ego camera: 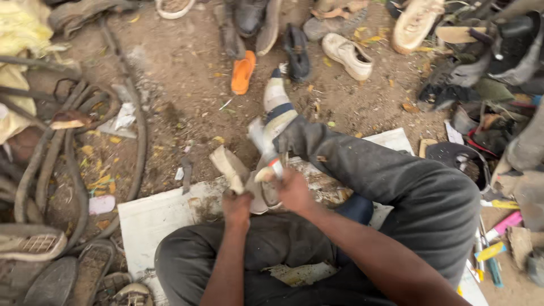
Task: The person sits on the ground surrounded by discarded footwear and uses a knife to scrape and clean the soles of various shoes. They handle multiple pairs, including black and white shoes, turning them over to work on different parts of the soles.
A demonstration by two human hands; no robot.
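- We sat on the ground with a white board (153,218) under us, our legs in dark trousers (408,181), the right leg stretched out toward a striped sock (277,102).
- Our left hand (237,205) was closed on the near end of a tan shoe piece (228,166); the fingers (232,195) were wrapped tight around it.
- The piece's long axis ran from that fist up and away to the left, toward the far edge of the board.
- Our right hand (293,190) was shut on a small tool with a red and white tip (276,165), which pointed up and left, toward the piece.
- The tool tip lay just to the right of the piece, near but apart; blur hid whether they touched.
- The right hand was the nearer one to the sock and knee; the left hand was nearer the board's bare left part.
- Worn shoes, among them an orange sandal (242,72) and a cream shoe (348,55), lay well apart on the dirt beyond.
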